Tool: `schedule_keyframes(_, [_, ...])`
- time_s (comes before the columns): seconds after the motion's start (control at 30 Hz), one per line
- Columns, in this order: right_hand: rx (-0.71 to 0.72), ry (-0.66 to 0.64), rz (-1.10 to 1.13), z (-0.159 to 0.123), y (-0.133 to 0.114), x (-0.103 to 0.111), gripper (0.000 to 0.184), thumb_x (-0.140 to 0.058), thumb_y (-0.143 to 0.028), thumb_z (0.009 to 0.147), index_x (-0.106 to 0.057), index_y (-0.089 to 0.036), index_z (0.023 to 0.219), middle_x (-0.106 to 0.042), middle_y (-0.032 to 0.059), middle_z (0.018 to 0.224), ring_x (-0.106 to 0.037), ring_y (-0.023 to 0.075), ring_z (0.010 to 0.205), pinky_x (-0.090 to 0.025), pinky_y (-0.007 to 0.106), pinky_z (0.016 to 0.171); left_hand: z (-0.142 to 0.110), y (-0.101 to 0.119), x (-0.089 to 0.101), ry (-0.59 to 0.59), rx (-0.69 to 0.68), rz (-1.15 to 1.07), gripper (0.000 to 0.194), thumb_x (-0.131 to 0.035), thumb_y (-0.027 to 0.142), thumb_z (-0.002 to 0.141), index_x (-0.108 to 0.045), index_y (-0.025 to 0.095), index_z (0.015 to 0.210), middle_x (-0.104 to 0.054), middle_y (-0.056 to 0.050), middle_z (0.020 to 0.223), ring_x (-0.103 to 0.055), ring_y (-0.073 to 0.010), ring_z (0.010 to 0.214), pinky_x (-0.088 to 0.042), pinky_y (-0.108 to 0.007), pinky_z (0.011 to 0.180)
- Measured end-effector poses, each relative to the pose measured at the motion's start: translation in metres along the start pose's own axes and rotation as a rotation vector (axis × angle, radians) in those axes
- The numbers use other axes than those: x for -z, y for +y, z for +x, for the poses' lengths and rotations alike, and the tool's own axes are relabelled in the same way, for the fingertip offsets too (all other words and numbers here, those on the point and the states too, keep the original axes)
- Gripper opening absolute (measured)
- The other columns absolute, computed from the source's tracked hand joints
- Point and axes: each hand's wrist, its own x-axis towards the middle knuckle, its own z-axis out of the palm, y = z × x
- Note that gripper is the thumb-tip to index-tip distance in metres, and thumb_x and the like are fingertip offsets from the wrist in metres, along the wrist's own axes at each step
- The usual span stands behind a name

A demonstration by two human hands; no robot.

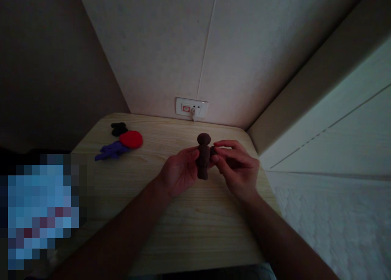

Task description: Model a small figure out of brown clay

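A brown clay figure (203, 156) with a round head, a thicker body and a short lower part is held upright above the table. My left hand (182, 168) grips it from the left, thumb against its body and fingers behind. On the other side, my right hand (236, 164) pinches a small brown clay piece (213, 151) between thumb and fingers, at the figure's right side. Whether that piece is joined to the body I cannot tell.
On the wooden table (171, 239), at the back left, lie a red clay disc (131, 139), purple clay pieces (112, 150) and black clay pieces (119, 129). A wall socket (192, 107) with a plug is behind. A quilted white surface (336, 227) lies right. A blurred blue patch covers the lower left.
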Motion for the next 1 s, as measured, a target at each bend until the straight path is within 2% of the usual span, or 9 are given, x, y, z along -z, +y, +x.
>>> schedule_keyframes(0.17, [0.019,0.007,-0.009,-0.0002,-0.0025,0.0,0.021,-0.086,-0.02,0.089,-0.088,-0.034,0.105,-0.078,0.0068,0.114,-0.07,0.0117,0.07,-0.056,0.023,0.048,0.0,-0.0001,0.0003,0.016,-0.006,-0.003,0.011,-0.082,0.014,0.082,-0.085,0.01,0.092,-0.084,-0.008,0.092,-0.08,-0.0194,0.086,-0.066,-0.028,0.09])
schedule_keyframes(0.43, [0.051,0.022,-0.046,-0.0008,-0.0047,0.0008,0.021,-0.085,-0.017,0.089,-0.089,-0.034,0.101,-0.077,0.0064,0.113,-0.072,0.0128,0.073,-0.056,0.024,0.048,-0.0005,-0.0011,0.0034,0.058,0.027,0.004,0.011,-0.072,0.01,0.088,-0.082,0.01,0.094,-0.084,-0.011,0.097,-0.081,-0.0229,0.093,-0.061,-0.036,0.105])
schedule_keyframes(0.7, [0.132,0.01,-0.121,-0.0006,-0.0006,0.0024,0.036,-0.084,-0.011,0.088,-0.087,-0.039,0.109,-0.077,0.005,0.114,-0.075,0.0165,0.087,-0.06,0.027,0.058,0.0014,-0.0006,0.0011,0.03,-0.001,0.001,0.011,-0.072,0.01,0.087,-0.083,0.011,0.092,-0.084,-0.01,0.093,-0.081,-0.0205,0.088,-0.064,-0.029,0.095])
schedule_keyframes(0.83, [0.121,0.035,-0.111,-0.0013,-0.0005,0.0026,0.039,-0.085,-0.013,0.088,-0.085,-0.041,0.116,-0.077,0.0043,0.113,-0.073,0.0142,0.08,-0.058,0.026,0.055,0.0005,0.0003,-0.0005,0.042,0.016,0.013,0.011,-0.072,0.011,0.088,-0.083,0.01,0.092,-0.084,-0.01,0.093,-0.082,-0.0215,0.09,-0.064,-0.031,0.098])
schedule_keyframes(1.0, [0.082,0.042,-0.116,0.0004,-0.0022,0.0024,0.03,-0.087,-0.018,0.086,-0.087,-0.037,0.109,-0.079,0.0044,0.108,-0.072,0.0143,0.078,-0.059,0.025,0.054,0.0002,0.0003,0.0019,0.05,0.024,0.013,0.01,-0.073,0.012,0.087,-0.081,0.01,0.093,-0.084,-0.01,0.094,-0.082,-0.0236,0.092,-0.062,-0.037,0.103])
